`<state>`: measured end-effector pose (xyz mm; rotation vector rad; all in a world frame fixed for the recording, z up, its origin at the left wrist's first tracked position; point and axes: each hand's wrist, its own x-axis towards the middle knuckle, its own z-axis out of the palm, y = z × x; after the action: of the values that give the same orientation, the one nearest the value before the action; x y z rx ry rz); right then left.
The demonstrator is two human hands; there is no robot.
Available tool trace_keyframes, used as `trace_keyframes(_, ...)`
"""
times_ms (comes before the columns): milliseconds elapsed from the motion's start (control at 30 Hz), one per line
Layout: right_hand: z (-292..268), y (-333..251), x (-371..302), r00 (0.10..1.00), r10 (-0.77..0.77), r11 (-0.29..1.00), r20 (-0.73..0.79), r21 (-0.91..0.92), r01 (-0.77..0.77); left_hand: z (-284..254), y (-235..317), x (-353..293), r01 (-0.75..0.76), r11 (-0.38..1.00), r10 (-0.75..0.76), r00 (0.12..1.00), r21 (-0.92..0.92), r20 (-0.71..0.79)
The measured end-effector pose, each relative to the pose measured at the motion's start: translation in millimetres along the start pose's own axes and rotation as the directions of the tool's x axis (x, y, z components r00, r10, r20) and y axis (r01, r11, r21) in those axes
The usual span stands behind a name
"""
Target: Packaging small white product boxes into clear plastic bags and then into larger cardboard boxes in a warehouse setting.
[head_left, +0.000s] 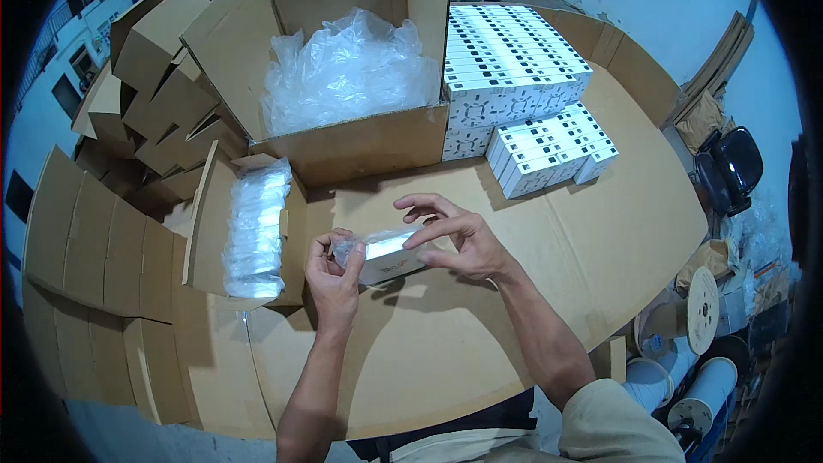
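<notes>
My left hand (336,273) is closed around the left end of a small white box (387,259) held low over the cardboard surface. A clear plastic bag (345,249) covers that end, bunched between thumb and fingers. At the box's right end is my right hand (459,244), its fingers spread apart. Its index fingertip touches the top near the edge, and the thumb lies beside the end. Left of my hands, an open carton (294,244) contains a row of white boxes wrapped in clear plastic (257,227).
Behind stands a large open carton (377,150) heaped with clear plastic bags (351,73). Stacked white patterned boxes (514,60) stand at the back right, with a smaller group (549,150) in front. Empty brown cartons (163,94) pile up left. Spools (701,310) stand beyond the right edge.
</notes>
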<state>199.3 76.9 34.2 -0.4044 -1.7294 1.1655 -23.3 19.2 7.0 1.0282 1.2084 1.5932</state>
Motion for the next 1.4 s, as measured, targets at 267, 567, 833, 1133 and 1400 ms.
trace_keyframes(267,5.0,-6.2,-0.5,0.91,0.415,0.89,0.0,-0.206,-0.406,-0.2,0.1,-0.1,-0.035,0.999,0.036,0.998,-0.01,0.046)
trace_keyframes(567,9.0,-9.7,2.1,0.88,0.474,0.872,-0.033,-0.12,-0.474,0.3,2.1,-6.5,-0.229,0.939,0.245,0.969,0.257,-0.034)
trace_keyframes(833,5.0,-0.3,-0.6,0.929,0.368,0.916,-0.017,-0.165,-0.366,3.7,18.7,-21.2,-0.73,0.153,0.679,0.567,0.666,0.466)
trace_keyframes(1133,5.4,-3.8,0.2,0.927,0.375,0.909,-0.016,-0.19,-0.371,11.6,13.1,-12.6,-0.665,0.518,0.544,0.741,0.538,0.393)
trace_keyframes(1400,8.8,-15.2,3.7,0.971,0.236,0.926,-0.036,-0.294,-0.236,9.1,12.7,-11.4,-0.068,0.963,0.015,0.98,0.262,0.2)
